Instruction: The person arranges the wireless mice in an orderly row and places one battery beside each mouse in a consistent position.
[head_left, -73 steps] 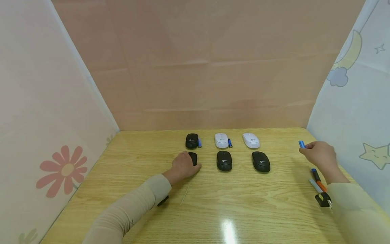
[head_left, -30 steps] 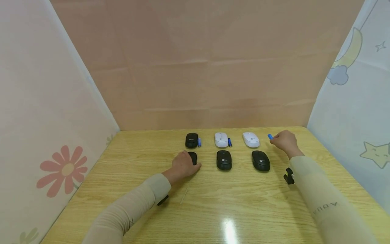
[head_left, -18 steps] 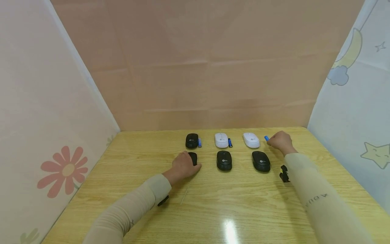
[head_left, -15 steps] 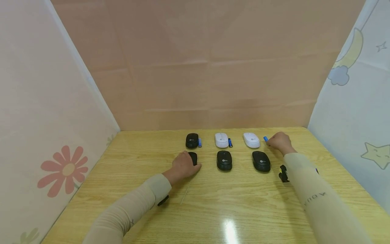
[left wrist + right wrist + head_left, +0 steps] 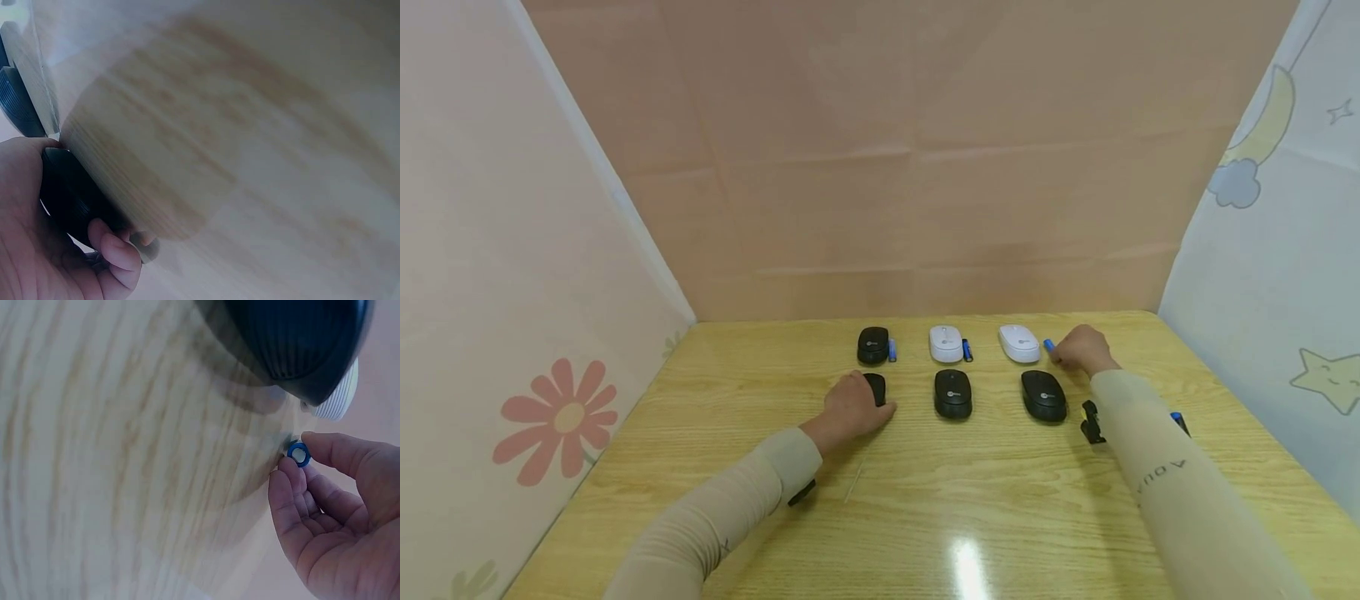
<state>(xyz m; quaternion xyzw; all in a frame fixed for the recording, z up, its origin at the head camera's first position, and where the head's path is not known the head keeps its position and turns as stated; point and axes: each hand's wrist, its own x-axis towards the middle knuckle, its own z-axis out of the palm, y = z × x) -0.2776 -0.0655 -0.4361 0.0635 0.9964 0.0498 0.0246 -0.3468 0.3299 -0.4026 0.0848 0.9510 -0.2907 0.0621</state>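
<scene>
My left hand point(image 5: 852, 408) grips a black computer mouse point(image 5: 876, 389) on the table, covering most of it. In the left wrist view, thumb and fingers curl round the sides of that mouse point(image 5: 75, 194). At the back right, my right hand point(image 5: 1081, 348) pinches a blue battery point(image 5: 1049, 344) just right of a white mouse point(image 5: 1019, 342). The right wrist view shows the battery's ringed end point(image 5: 299, 454) between thumb and fingertips, close over the wood. A black mouse point(image 5: 1043, 396) lies in front of the white one.
A black mouse point(image 5: 872, 345) and a white mouse point(image 5: 946, 343) in the back row each have a battery point(image 5: 967, 350) beside them. Another black mouse point(image 5: 952, 394) sits mid-table. A black object point(image 5: 1092, 423) and a blue-tipped marker point(image 5: 1180, 422) flank my right sleeve. A thin stick point(image 5: 853, 481) lies in front.
From the right side of the table, my right hand has carried the battery left and back to beside the right-hand white mouse, lately creeping closer. My left hand stays on its mouse.
</scene>
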